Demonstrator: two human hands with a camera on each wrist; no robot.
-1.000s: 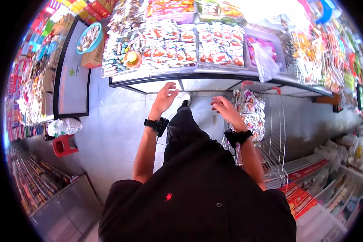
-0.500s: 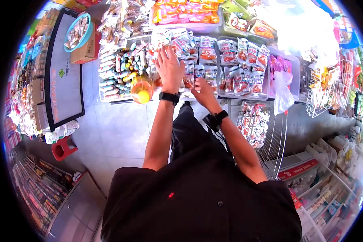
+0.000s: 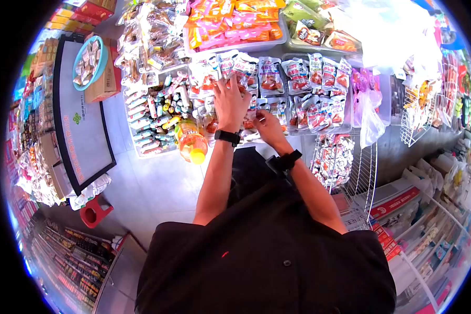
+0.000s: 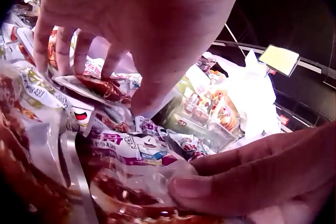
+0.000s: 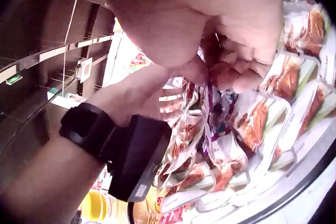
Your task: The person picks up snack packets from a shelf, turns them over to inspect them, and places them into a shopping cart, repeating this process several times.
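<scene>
Rows of red-and-white snack packets (image 3: 303, 102) fill a tray on the display table. My left hand (image 3: 230, 97) lies on top of them with fingers spread; in the left wrist view its fingers (image 4: 79, 50) bend down onto the packets without clearly gripping one. My right hand (image 3: 264, 121) is just to its right, nearer the table edge. Its thumb and curled fingers (image 5: 231, 71) pinch one snack packet (image 4: 136, 182) at its top edge. The left wrist's black band (image 5: 89, 127) shows in the right wrist view.
An orange-drink bottle (image 3: 192, 142) lies at the table edge, left of my arms. A wire basket (image 3: 358, 172) with more packets stands on the floor to my right. A clear plastic bag (image 3: 371, 123) hangs above it. A red stool (image 3: 95, 212) stands at lower left.
Both hands have gone from hanging in the air below the table up onto the snack packets. The right hand has taken hold of one packet; the view has moved closer to the table.
</scene>
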